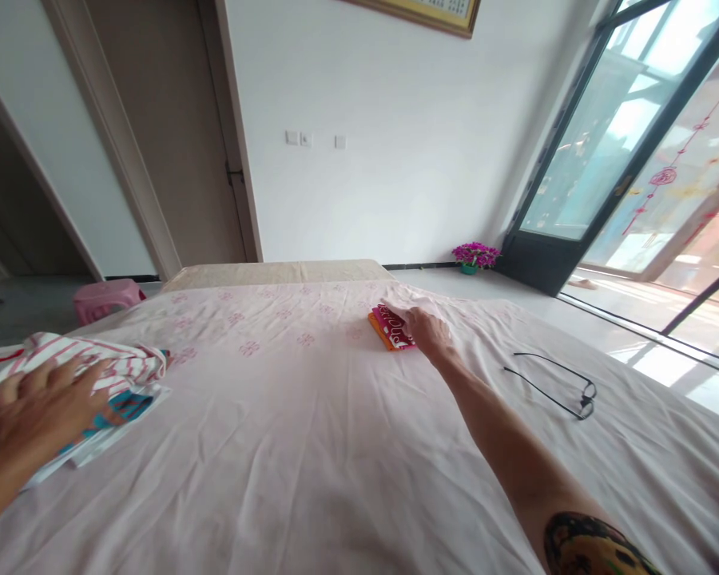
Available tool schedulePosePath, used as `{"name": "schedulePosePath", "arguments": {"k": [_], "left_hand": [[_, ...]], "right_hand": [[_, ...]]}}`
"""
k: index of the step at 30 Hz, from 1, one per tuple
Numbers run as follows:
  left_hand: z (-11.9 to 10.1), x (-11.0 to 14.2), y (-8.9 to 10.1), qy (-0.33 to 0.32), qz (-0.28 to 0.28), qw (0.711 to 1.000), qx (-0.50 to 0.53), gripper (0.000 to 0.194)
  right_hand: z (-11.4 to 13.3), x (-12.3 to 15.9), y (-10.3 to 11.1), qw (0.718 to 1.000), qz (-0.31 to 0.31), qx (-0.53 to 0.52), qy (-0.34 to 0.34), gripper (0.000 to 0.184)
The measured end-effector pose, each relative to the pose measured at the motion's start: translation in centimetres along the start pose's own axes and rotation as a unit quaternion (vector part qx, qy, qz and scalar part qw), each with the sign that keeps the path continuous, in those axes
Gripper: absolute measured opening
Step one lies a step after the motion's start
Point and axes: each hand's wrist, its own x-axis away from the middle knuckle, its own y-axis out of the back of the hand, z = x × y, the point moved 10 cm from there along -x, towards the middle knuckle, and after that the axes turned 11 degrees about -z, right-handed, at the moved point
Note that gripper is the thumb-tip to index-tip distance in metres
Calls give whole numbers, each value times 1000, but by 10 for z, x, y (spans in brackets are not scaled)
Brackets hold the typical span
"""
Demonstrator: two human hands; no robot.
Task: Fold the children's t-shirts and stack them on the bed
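My left hand (39, 407) lies flat with fingers spread on a pile of folded cloths (96, 371), red-and-white striped on top with a teal and white piece beneath, at the left edge of the pink sheet (287, 447). My right hand (428, 331) reaches far across the bed and rests on a small folded stack, a magenta patterned cloth (394, 326) over an orange one (379, 329). Its fingers curl over the stack's far side under a fold of the sheet, so their grip is hidden.
A pair of black-framed glasses (554, 386) lies on the sheet to the right of my forearm. A pink plastic stool (105, 297) stands on the floor at the left. A pot of purple flowers (475, 256) sits by the glass sliding door (605, 160).
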Motion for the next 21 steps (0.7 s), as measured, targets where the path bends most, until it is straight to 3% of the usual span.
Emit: {"name": "schedulePosePath", "arguments": {"k": [3,5,7,9,10,12,14,16,18,20,21], "left_hand": [[-11,-2,19,20,-151,988,-41,36],[-39,-9,32,34,-204,978,-24,30],[-79,-16,39,35,-221,972,67,29],[-131,-21,25,14,-125,965,231,34],[-153,-19,13,37,-54,947,315,41],[-191,-6,-10,128,72,873,465,58],[-232,11,-21,167,152,795,563,68],[-263,22,-23,161,181,759,605,65],[-278,28,-22,130,173,786,579,61],[-285,32,-17,78,144,855,492,57],[-287,34,-12,45,126,892,432,52]], "right_hand": [[16,-1,31,973,-67,-218,-36,35],[36,4,37,904,-50,-418,-71,36],[63,13,32,806,7,-580,-115,35],[94,24,25,727,60,-668,-147,32],[108,31,20,702,82,-690,-158,30],[130,47,4,680,133,-701,-170,25],[139,66,-20,689,181,-676,-190,24],[129,84,-46,728,194,-618,-225,24],[106,95,-60,784,160,-545,-251,27],[95,101,-57,841,130,-483,-208,30],[98,104,-51,868,132,-455,-151,31]]}}
